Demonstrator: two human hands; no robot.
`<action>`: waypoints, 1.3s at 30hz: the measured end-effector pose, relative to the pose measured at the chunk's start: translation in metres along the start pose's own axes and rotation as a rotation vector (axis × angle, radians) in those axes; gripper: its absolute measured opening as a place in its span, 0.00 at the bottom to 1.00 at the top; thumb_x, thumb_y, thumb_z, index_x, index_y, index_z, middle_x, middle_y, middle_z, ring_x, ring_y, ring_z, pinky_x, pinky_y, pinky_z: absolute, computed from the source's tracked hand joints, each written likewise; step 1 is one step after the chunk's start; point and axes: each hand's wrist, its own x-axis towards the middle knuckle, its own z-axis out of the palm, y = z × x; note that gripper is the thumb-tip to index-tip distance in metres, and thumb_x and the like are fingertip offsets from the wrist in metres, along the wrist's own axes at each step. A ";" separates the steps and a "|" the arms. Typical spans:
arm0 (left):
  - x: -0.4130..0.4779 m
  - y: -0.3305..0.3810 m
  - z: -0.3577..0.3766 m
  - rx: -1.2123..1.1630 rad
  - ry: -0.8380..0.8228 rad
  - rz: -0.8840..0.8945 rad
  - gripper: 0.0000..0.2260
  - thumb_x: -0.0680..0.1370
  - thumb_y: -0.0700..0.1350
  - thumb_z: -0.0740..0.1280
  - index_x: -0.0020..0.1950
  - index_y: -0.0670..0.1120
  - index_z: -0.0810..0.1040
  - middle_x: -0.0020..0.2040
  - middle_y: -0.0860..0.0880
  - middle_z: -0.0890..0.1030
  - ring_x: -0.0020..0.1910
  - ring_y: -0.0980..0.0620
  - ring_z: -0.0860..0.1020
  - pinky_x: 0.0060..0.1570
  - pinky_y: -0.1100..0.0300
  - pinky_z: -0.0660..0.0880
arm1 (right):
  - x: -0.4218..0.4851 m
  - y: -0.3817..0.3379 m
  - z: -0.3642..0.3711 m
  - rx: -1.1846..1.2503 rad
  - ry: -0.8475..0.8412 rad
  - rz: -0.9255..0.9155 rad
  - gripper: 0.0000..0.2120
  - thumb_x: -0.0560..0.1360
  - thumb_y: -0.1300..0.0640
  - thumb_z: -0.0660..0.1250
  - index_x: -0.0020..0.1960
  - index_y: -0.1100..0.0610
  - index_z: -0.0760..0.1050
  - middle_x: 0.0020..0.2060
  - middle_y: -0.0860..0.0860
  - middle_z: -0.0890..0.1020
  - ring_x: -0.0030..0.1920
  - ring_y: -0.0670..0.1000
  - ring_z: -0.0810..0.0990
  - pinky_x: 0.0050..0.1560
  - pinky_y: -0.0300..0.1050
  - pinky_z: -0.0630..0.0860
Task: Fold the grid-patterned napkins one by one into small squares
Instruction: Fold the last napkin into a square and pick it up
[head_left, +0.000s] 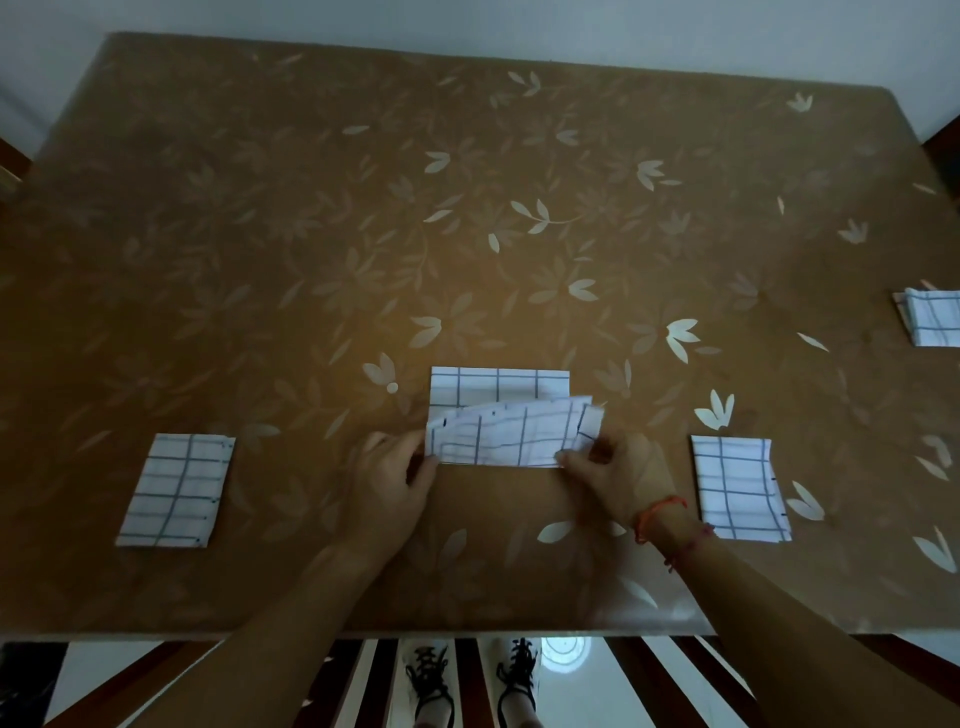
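Open table (363, 197) ahead (napkins (175, 491) flanking)

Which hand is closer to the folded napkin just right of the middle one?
Right. The right hand is just left of the folded napkin; the left hand is beyond the middle napkin.

The person's forearms (291, 623) are bare, the wrist of the right hand (618, 467) wears an orange-red cord bracelet (658, 514) with a thinner red thread (688, 545) just behind it, and below the near edge of the table (467, 597) the feet wear white shoes (427, 696) with black laces (519, 667).
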 end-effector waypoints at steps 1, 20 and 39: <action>0.002 -0.001 0.001 -0.001 -0.005 -0.026 0.07 0.77 0.48 0.65 0.51 0.48 0.80 0.41 0.54 0.79 0.43 0.55 0.73 0.43 0.55 0.74 | 0.002 -0.008 -0.002 0.025 0.051 -0.082 0.16 0.69 0.44 0.74 0.46 0.56 0.81 0.37 0.48 0.82 0.36 0.47 0.79 0.44 0.47 0.80; 0.030 -0.009 -0.003 0.406 -0.101 0.247 0.23 0.80 0.48 0.58 0.73 0.41 0.66 0.73 0.43 0.66 0.72 0.46 0.64 0.67 0.49 0.65 | 0.016 -0.024 0.005 0.018 0.241 -0.201 0.20 0.72 0.46 0.70 0.63 0.46 0.70 0.47 0.47 0.78 0.41 0.48 0.78 0.44 0.48 0.78; 0.047 -0.032 0.004 0.596 -0.270 0.434 0.24 0.84 0.49 0.45 0.76 0.38 0.57 0.77 0.41 0.57 0.77 0.46 0.53 0.73 0.46 0.56 | 0.038 -0.088 0.099 -0.638 0.143 -0.808 0.29 0.82 0.46 0.47 0.76 0.64 0.58 0.76 0.61 0.58 0.77 0.58 0.55 0.75 0.56 0.58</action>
